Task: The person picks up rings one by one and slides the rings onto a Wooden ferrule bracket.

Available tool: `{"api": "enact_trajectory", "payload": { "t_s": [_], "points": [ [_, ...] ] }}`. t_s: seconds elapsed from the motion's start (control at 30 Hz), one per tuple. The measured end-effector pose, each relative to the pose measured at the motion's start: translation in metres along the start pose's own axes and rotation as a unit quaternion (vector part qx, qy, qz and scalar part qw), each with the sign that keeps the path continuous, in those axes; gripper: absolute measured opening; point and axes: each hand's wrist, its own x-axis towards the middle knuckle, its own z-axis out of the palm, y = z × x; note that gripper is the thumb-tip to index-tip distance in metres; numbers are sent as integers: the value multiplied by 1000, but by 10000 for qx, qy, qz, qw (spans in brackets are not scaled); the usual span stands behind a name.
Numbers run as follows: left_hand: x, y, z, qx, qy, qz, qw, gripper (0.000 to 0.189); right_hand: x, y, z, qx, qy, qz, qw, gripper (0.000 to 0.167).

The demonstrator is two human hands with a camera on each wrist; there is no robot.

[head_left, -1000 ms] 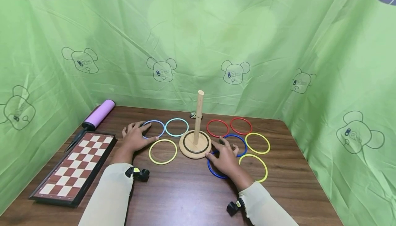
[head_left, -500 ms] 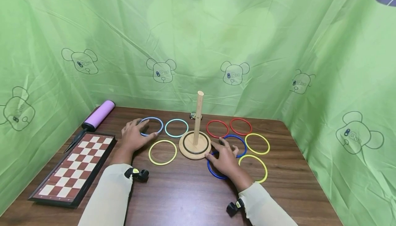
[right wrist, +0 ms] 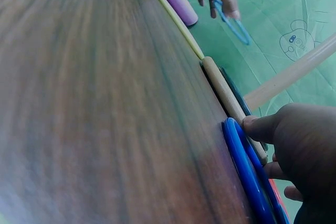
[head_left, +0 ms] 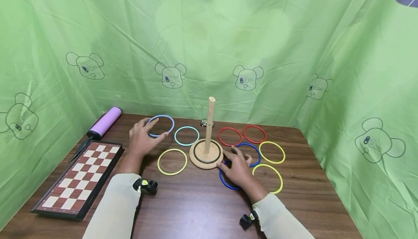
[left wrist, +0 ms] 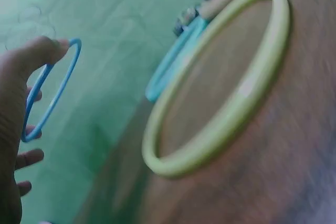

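Note:
My left hand pinches a light blue ring between thumb and fingers, and in the left wrist view the ring hangs tilted above the table. At the centre stands a wooden ring-toss post on a round base, with a black ring lying around its foot. My right hand grips the right edge of the base with thumb and forefinger. Two dark blue rings lie under and beside that hand. In the right wrist view the thumb meets the base rim.
A turquoise ring and a pale yellow ring lie left of the post. Red rings and yellow rings lie to the right. A toy car sits behind. A checkered board and purple cylinder are far left.
The left hand has raised the light blue ring off the table, and it now appears higher and farther back. My right hand has stayed at the base.

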Motion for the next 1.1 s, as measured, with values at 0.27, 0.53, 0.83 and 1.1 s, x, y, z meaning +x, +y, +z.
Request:
{"api": "enact_trajectory", "payload": {
  "t_s": [0.27, 0.53, 0.83, 1.1],
  "points": [
    [14, 47, -29, -212, 438, 311, 9983, 74, 1, 1, 1, 41, 42, -125, 9999, 55],
    [19, 82, -49, -658, 649, 430, 9948, 74, -1, 3, 1, 0, 81, -141, 9999, 53],
    [31, 119, -64, -994, 953, 816, 9871, 76, -1, 4, 3, 28, 88, -121, 9999, 54],
    [47, 151, -75, -1443, 1116, 1035, 9778, 79, 0, 3, 2, 7, 59, -92, 9999, 54]
  ]
}}
